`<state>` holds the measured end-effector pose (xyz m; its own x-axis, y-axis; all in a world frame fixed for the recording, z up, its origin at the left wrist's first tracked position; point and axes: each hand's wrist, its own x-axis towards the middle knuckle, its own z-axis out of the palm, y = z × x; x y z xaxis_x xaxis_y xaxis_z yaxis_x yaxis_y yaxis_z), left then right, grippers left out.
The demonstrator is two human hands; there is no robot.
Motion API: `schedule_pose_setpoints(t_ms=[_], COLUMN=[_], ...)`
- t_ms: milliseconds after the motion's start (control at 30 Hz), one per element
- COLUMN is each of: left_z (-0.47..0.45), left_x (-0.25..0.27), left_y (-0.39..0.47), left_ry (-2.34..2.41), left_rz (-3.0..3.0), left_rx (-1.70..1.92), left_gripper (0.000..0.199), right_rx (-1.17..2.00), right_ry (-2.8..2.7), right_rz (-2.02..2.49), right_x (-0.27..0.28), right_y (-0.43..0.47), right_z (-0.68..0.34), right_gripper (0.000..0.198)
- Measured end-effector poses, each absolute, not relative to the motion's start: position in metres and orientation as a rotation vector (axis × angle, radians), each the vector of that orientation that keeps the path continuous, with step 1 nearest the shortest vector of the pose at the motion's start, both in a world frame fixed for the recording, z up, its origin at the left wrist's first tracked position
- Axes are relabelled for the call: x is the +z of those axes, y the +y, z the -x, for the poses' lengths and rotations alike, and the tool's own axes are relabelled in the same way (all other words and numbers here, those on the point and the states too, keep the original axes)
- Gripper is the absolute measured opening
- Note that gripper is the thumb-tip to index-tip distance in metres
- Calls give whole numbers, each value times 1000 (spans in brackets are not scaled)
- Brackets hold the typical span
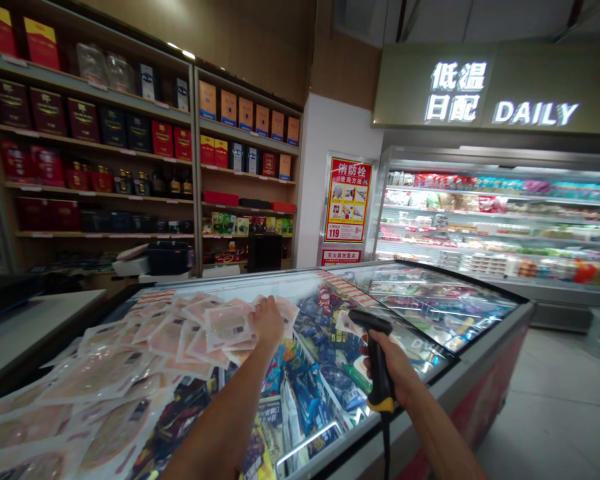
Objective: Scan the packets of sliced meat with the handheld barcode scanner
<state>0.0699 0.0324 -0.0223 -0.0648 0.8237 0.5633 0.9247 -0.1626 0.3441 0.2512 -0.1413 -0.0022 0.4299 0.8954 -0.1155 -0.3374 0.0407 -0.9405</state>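
My right hand (397,367) is wrapped round the handle of a black and yellow barcode scanner (379,360), its head pointing left and its cable hanging down. My left hand (269,322) reaches forward, its fingers bent over the edge of a flat clear vacuum packet (286,313); what is inside the packet I cannot make out. Many similar packets (225,325) with small labels overlap in a spread pile on the freezer's glass top, left of my left hand. Partly behind the scanner head, another small pale packet (347,323) shows.
The chest freezer (485,347) holds colourful bagged goods under its glass. A white counter (40,327) stands at the left. Shelves of boxed bottles (95,127) line the back wall. A lit refrigerated display (480,220) is at the right, beyond the tiled floor (555,400).
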Motion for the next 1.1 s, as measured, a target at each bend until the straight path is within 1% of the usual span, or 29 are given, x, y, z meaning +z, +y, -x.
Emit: schedule_pose_setpoints(t_ms=[100,200,267,333,400,533,600,700,867,1100], left_z=[-66,-69,-73,-75,-76,-71,-64,-48,-19,-13], left_x=[-31,-40,-44,-46,-47,-46,-46,-43,-36,-29], left_y=[35,37,38,38,39,43,45,48,53,55], left_ry=[-1653,-1432,-1446,-1529,-1583,-1611,-1614,-1649,-1660,-1664], left_rz=[2125,2442,2584,2616,2577,2418,2330,2221,2138,2062], left_rx=[-1078,-1065,-1141,-1241,-1222,-855,-729,-652,-585,-453], left_gripper=[36,26,16,11,13,23,28,33,34,38], right_rx=[1035,1036,1039,1031,1019,1001,985,977,971,951], right_ry=[-603,-583,-568,-551,-531,-486,-464,-444,-431,-401], right_rz=[1171,1171,1165,1166,1168,1171,1181,1190,1185,1160], right_x=[-4,-5,-4,-3,-1,0,-2,-6,-9,-6], right_y=[-142,-142,-142,-144,-147,-155,-158,-161,-164,-178], right_z=[-256,-260,-263,-265,-268,-277,-282,-288,-295,-310], right_gripper=[25,24,24,24,23,21,21,23,23,20])
